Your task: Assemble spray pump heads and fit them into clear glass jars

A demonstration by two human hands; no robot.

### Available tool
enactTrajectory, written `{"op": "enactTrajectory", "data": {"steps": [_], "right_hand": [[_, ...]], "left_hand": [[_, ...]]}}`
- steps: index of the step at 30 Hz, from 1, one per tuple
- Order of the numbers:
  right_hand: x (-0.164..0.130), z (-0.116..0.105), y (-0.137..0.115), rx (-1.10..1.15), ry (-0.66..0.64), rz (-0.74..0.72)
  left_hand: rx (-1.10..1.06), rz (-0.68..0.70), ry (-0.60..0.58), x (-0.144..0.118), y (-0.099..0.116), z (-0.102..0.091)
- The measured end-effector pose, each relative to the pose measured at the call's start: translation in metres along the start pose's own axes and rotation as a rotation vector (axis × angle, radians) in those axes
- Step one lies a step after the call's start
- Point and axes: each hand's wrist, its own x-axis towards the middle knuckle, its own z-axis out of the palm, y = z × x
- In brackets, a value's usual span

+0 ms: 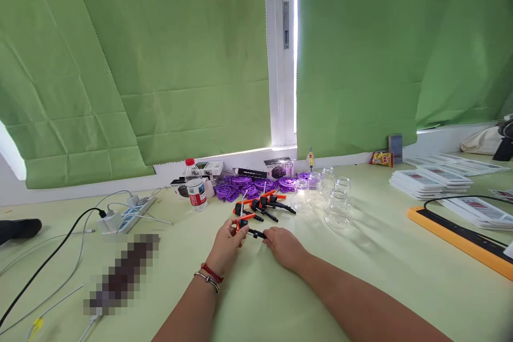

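Observation:
Both hands meet over the table in front of me. My left hand [225,243], with a red band and a metal bracelet at its wrist, pinches the orange end of a small orange-and-black tool [255,233]. The fingertips of my right hand [285,247] are closed on the tool's black end. Its exact kind I cannot make out. Just beyond my hands lie several similar orange-and-black tools [267,204] with thin metal rods, close together. Behind them is a heap of purple ring-shaped plastic parts [226,190].
A red-capped bottle [195,187] stands left of the heap, clear glass jars [337,208] to its right. A power strip [134,214] with cables lies at left, near a blurred dark object [124,272]. Stacked white cards [417,184] and a yellow-edged bar [457,238] are at right.

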Motion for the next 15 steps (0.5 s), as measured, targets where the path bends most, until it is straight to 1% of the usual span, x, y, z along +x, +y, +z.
{"op": "enactTrajectory", "data": {"steps": [4, 7, 9, 11, 12, 13, 15], "right_hand": [[0.005, 0.005, 0.001, -0.029, 0.002, -0.012], [0.005, 0.003, -0.001, 0.014, 0.017, -0.009], [0.003, 0.001, -0.001, 0.067, 0.034, 0.006], [0.002, -0.001, -0.001, 0.109, 0.033, 0.036], [0.001, -0.001, -0.001, 0.122, 0.023, 0.049], [0.000, -0.001, -0.001, 0.130, 0.011, 0.058], [-0.002, -0.001, 0.001, 0.137, -0.005, 0.060]], "left_hand": [[-0.068, -0.018, 0.010, 0.003, -0.005, 0.002], [-0.104, -0.005, 0.038, 0.004, -0.005, 0.001], [-0.125, 0.014, 0.116, 0.006, -0.004, -0.004], [-0.130, 0.002, 0.253, 0.011, -0.002, -0.014], [-0.118, -0.034, 0.342, 0.014, -0.001, -0.020], [-0.096, -0.070, 0.392, 0.018, 0.000, -0.027], [-0.048, -0.135, 0.393, 0.028, 0.001, -0.040]]}}
